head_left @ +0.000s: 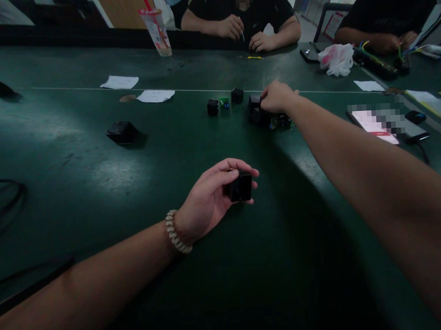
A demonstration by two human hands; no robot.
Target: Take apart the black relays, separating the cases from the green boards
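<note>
My left hand (216, 194), with a beaded bracelet at the wrist, holds a small black box (241, 187) whose open side shows a dark hollow. Farther off, my right hand (278, 98) reaches to a cluster of black parts (257, 115); its fingertips are hidden behind the hand and among the parts. Just left of that cluster lie a black cube (237, 95), a small green and blue piece (224, 102) and another black cube (212, 107). Dark parts with bits of green (280, 121) sit under my right wrist.
On the green table (133, 189) are a black block (122, 132), white papers (156, 96), a cup with a red straw (157, 33), a crumpled plastic bag (336, 59) and a phone (375, 126). Cables lie at the left edge. Two people sit across the table.
</note>
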